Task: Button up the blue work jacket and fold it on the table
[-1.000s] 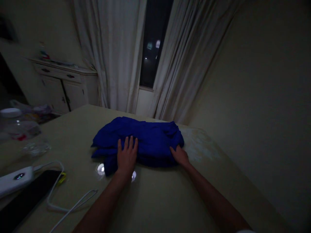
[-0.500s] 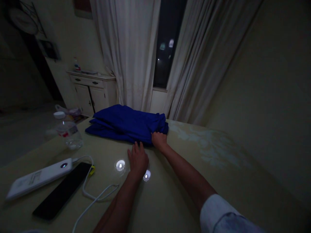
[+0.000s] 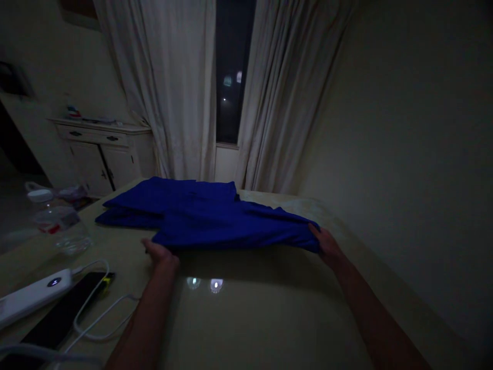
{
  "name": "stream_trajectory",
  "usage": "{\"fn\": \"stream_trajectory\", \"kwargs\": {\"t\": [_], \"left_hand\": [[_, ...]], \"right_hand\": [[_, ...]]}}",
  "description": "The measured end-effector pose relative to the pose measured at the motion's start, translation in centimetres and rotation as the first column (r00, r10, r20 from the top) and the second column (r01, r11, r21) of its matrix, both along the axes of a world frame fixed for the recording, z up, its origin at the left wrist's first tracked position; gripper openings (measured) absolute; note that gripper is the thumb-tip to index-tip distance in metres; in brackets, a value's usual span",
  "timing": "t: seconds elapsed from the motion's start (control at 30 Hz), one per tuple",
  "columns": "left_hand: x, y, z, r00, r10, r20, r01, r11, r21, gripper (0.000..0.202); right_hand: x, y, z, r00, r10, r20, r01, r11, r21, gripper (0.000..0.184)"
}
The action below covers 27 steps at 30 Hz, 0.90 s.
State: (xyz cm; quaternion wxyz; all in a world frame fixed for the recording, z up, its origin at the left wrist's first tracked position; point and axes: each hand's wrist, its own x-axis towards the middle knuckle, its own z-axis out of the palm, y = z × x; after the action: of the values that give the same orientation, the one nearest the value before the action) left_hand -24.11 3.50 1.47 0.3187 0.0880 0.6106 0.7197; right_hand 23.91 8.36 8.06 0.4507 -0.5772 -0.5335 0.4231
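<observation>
Currently blue cloth spans between hands: left hand pinches its near-left edge, right hand its right corner. Capped bottle well left, contents unclear.

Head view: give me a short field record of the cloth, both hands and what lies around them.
held thing: cloth, blue, spread across the table, near edge slightly lifted
left hand: grips the cloth's near left corner
right hand: grips the cloth's right corner
left of the hands: bottle, power bank with cable, phone
light: dim
</observation>
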Motion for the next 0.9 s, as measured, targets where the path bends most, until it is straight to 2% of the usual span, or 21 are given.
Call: {"fn": "stream_trajectory", "kwargs": {"t": [0.07,0.1,0.13,0.17,0.23,0.27,0.3,0.37,0.47,0.53,0.6,0.63,0.7,0.73,0.77,0.8,0.83,0.9], "left_hand": [[0.8,-0.2,0.4,0.98,-0.169,0.101,0.173,0.984,-0.032,0.079],[1.4,-0.2,0.5,0.944,-0.303,0.127,0.312,0.948,-0.058,0.078],[2.2,-0.1,0.6,0.88,-0.46,0.119,0.471,0.878,-0.086,0.076],[3.0,0.1,0.6,0.792,-0.606,0.077,0.611,0.781,-0.128,0.075],[4.7,0.7,0.4,0.6,-0.797,-0.067,0.766,0.597,-0.241,0.072],[5.7,1.2,0.3,0.525,-0.838,-0.149,0.788,0.545,-0.287,0.071],[6.7,1.7,0.3,0.474,-0.849,-0.234,0.789,0.527,-0.316,0.071],[8.6,3.0,0.4,0.397,-0.824,-0.405,0.775,0.537,-0.332,0.072],[11.0,5.3,1.8,0.262,-0.71,-0.653,0.783,0.552,-0.287,0.068],[11.7,6.7,3.1,0.221,-0.595,-0.773,0.735,0.623,-0.269,0.068],[11.9,7.8,4.3,0.205,-0.543,-0.814,0.574,0.741,-0.349,0.071],[11.9,8.1,4.7,0.178,-0.564,-0.807,0.467,0.77,-0.435,0.073],[12.0,8.3,5.2,0.075,-0.65,-0.756,0.301,0.738,-0.604,0.07],[12.0,8.1,5.4,0.017,-0.67,-0.742,0.271,0.718,-0.641,0.066],[12.0,7.8,5.5,-0.027,-0.661,-0.749,0.292,0.712,-0.639,0.06],[12.0,7.2,5.5,-0.036,-0.633,-0.773,0.358,0.714,-0.601,0.054],[11.8,6.4,5.6,0.003,-0.606,-0.795,0.453,0.71,-0.539,0.051],[10.8,3.8,5.4,0.181,-0.602,-0.778,0.619,0.684,-0.386,0.055]], "right_hand": [[8.0,-2.9,-0.3,0.979,0.002,0.202,0.021,0.994,-0.109,0.048],[11.0,-4.3,-0.6,0.953,0.025,0.303,0.029,0.985,-0.171,0.05],[13.3,-5.6,-0.9,0.929,0.039,0.367,0.043,0.976,-0.213,0.053],[14.7,-6.6,-1.3,0.921,0.034,0.387,0.059,0.972,-0.226,0.057],[15.5,-7.8,-2.2,0.954,-0.015,0.3,0.077,0.978,-0.195,0.065],[15.0,-7.9,-2.7,0.97,-0.047,0.237,0.089,0.982,-0.169,0.068],[14.2,-7.6,-3.1,0.975,-0.079,0.207,0.11,0.984,-0.141,0.07],[12.0,-6.2,-3.8,0.954,-0.133,0.267,0.161,0.983,-0.084,0.072],[9.2,-2.8,-3.9,0.896,-0.18,0.405,0.189,0.982,0.019,0.076],[8.3,-0.5,-3.5,0.883,-0.226,0.411,0.207,0.974,0.09,0.072],[8.1,1.2,-2.8,0.856,-0.315,0.409,0.263,0.948,0.179,0.062],[8.1,1.8,-2.4,0.845,-0.352,0.401,0.282,0.933,0.224,0.056],[8.3,2.1,-1.6,0.856,-0.377,0.355,0.273,0.911,0.309,0.043],[8.4,1.8,-1.3,0.877,-0.365,0.312,0.252,0.903,0.348,0.037],[8.7,1.2,-1.0,0.898,-0.354,0.262,0.237,0.89,0.39,0.031],[9.0,0.3,-0.8,0.914,-0.345,0.212,0.231,0.874,0.427,0.027],[9.6,-0.9,-0.6,0.924,-0.342,0.168,0.237,0.861,0.45,0.026],[11.4,-4.4,-0.4,0.933,-0.34,0.114,0.256,0.854,0.453,0.033]]}}
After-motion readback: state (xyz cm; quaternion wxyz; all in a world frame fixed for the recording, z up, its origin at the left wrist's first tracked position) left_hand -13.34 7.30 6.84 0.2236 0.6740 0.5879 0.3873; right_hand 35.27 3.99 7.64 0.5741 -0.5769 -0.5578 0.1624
